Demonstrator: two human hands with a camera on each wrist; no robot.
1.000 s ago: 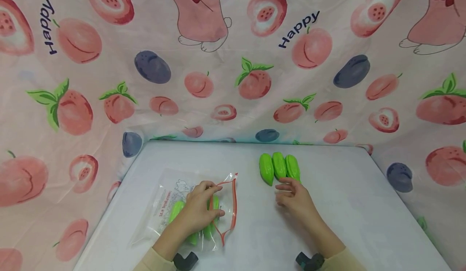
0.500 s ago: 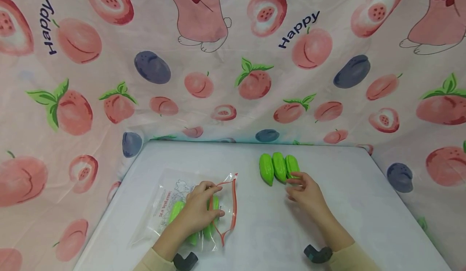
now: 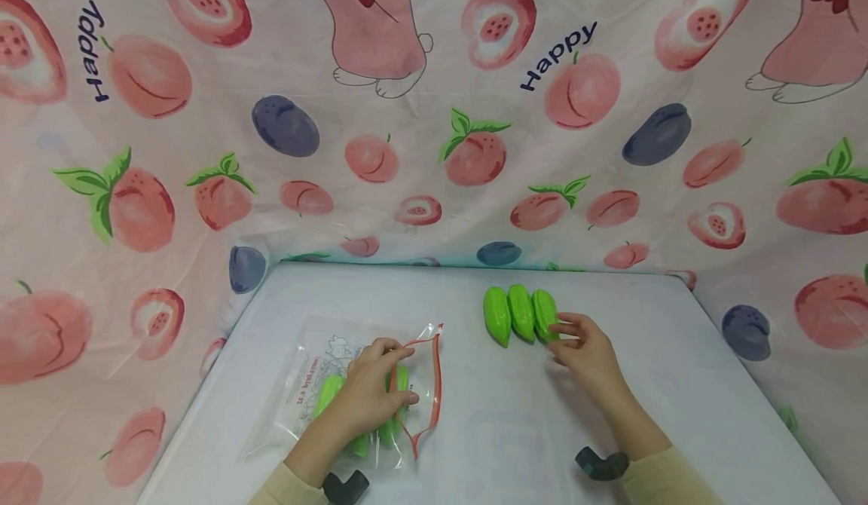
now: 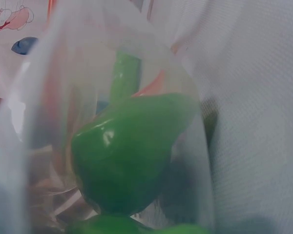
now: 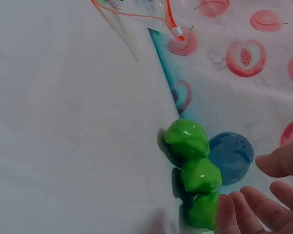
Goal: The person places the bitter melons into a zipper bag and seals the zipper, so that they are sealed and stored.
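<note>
Peach-print cloth (image 3: 400, 117) stands behind and around the white table (image 3: 502, 437). Head view: three green pieces (image 3: 521, 313) lie side by side, far side, right of centre; my right hand (image 3: 588, 350) is at the rightmost, fingers loose, gripping nothing. My left hand (image 3: 373, 384) rests on a clear bag (image 3: 281, 414) at left, thumb and fingers apart; further green pods (image 3: 328, 393) inside. Left wrist: pods through hazy plastic; hand state cannot be told. Right wrist: fingertips overlap the row's end piece, thumb apart.

Pink fruit-printed cloth (image 3: 434, 83) hangs behind a white table (image 3: 488, 392).
</note>
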